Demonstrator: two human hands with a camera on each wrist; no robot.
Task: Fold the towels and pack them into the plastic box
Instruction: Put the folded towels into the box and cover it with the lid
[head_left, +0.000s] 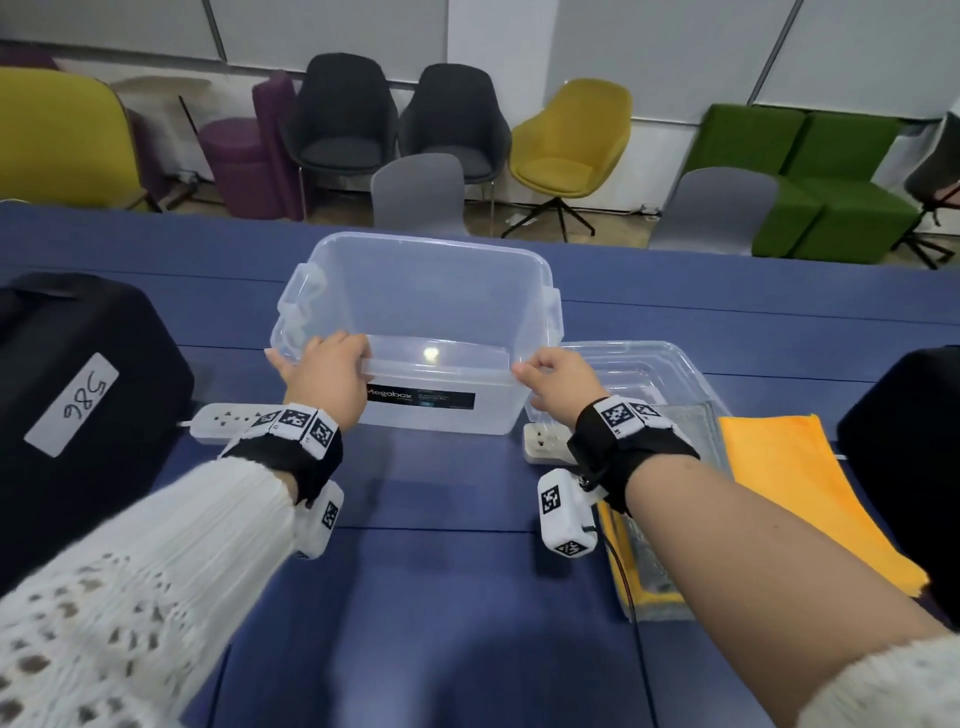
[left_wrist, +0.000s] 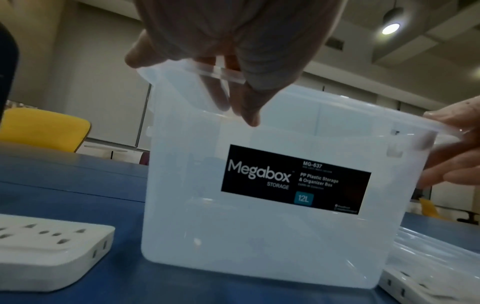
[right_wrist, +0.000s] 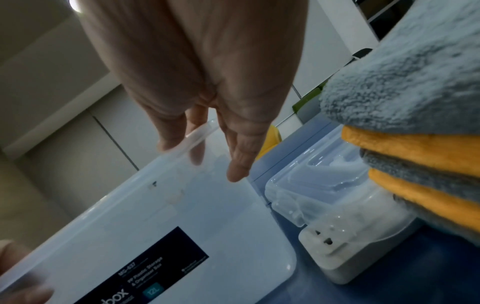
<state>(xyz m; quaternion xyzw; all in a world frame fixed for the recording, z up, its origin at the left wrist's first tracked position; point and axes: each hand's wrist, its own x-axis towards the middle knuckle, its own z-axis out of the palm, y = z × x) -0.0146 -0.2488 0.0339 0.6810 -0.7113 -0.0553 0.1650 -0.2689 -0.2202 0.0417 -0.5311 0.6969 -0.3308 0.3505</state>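
I'm seeing the tabletop (head_left: 467, 597) carrying the box (head_left: 415, 306) at centre, towels (head_left: 789, 493) stacking beside its right. My left hand (head_left: 324, 371) and right hand (head_left: 558, 376) are each clamping the box's near rim, thumbs outside.

One clear plastic box (head_left: 431, 306), lidless. One clear lid (head_left: 644, 364) beside it. Two hands: left hand (head_left: 324, 371), right hand (head_left: 558, 376). Two white power strips (head_left: 228, 421), one each side of box. Towel stack (right_wrist: 420, 156): two orange, at least two grey layers visible. Two black cases (head_left: 78, 384). Two wrist cameras (head_left: 563, 512).
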